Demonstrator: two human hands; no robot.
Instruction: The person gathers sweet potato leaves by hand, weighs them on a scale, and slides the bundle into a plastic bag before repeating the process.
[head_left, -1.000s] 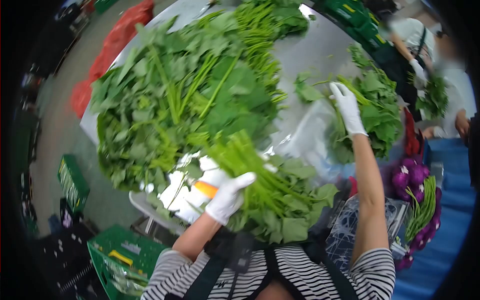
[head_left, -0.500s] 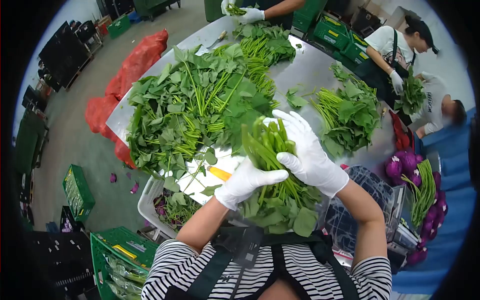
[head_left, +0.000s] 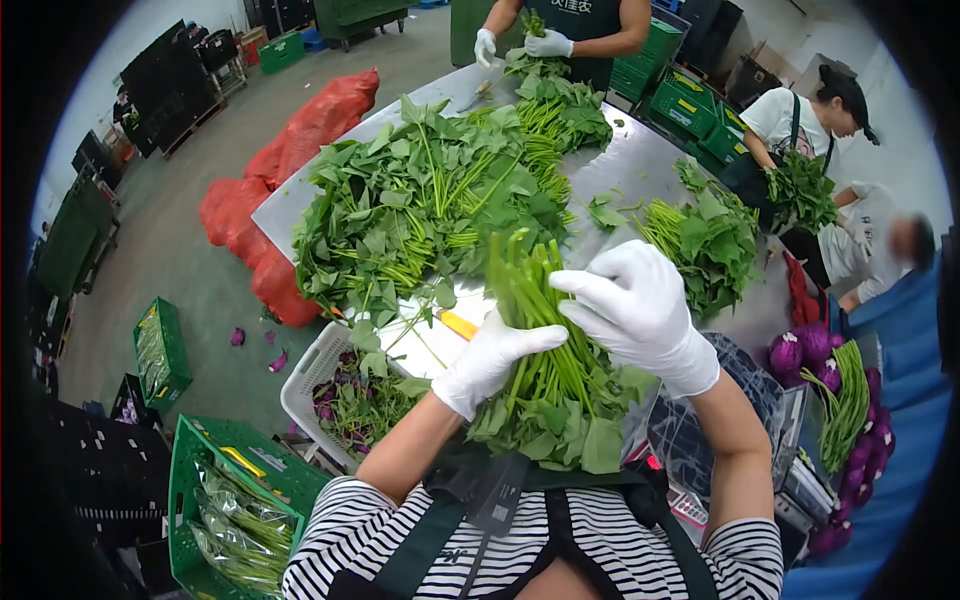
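A bunch of leafy greens (head_left: 555, 385) is held upright in front of my chest, its thick stems up and its broad leaves hanging down. My left hand (head_left: 490, 365), in a white glove, is wrapped round the stems with the thumb across the front. On the other side, my gloved right hand (head_left: 645, 315) has its fingers curled, with thumb and fingertips closed at the upper stems. An orange handle (head_left: 458, 324) lies by my left hand on a white board (head_left: 415, 345). Beyond is a large heap of the same greens (head_left: 420, 200).
A smaller pile of greens (head_left: 705, 235) lies to the right on the metal table (head_left: 610, 165). A white basket (head_left: 300, 395) with trimmings stands at left. Purple onions (head_left: 800, 350) and long beans (head_left: 845, 405) are at right. Co-workers stand across the table, one with gloved hands (head_left: 548, 44).
My right hand has gone from lying spread against the stem tops to curled fingers at the stems. The left hand keeps its hold. The view has shifted, and a co-worker's hands have moved apart.
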